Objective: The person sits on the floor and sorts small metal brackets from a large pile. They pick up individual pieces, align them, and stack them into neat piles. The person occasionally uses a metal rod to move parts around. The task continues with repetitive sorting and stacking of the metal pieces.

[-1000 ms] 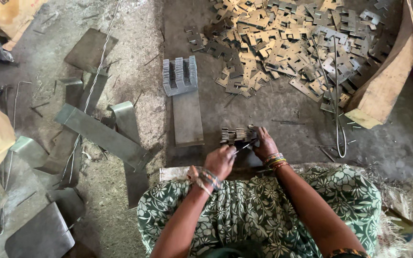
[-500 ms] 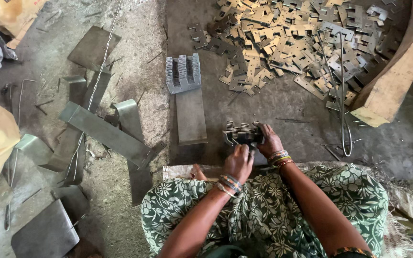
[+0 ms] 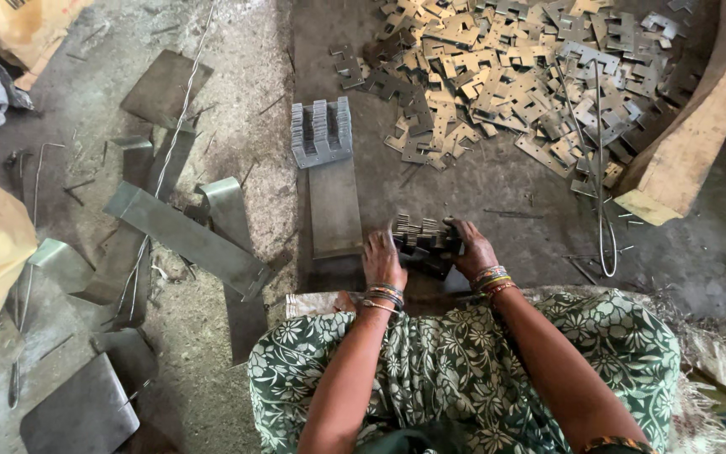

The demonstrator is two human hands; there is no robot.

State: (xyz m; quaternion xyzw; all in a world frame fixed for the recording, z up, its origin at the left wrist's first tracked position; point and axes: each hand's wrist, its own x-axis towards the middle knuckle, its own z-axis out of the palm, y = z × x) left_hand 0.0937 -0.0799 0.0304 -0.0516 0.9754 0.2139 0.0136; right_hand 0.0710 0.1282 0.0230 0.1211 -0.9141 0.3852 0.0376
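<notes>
— Head view, what do the two hands have?

— A bundle of thin metal plates [image 3: 424, 240], stood on edge on the floor. The left hand [image 3: 382, 261] presses its near end with fingers curled down over it; the right hand [image 3: 472, 250] is clamped on the far end, so the bundle sits squeezed between them.

— What lies around them?

— Just beyond the left hand, a long flat metal strip [image 3: 334, 206] runs away from it, with a finished stack of plates [image 3: 322, 133] at its far end. Well beyond the right hand, a loose heap of plates [image 3: 514, 76] is spread over the floor, and a wooden plank [image 3: 686, 160] lies off to its outer side. Bent sheet offcuts [image 3: 186, 240] lie well out past the left hand.

— Any change from a second ago?

— Yes. The left hand was lower then, nearer the lap and only reaching toward the bundle; it has since closed in against it. The right hand has kept its grip throughout.
</notes>
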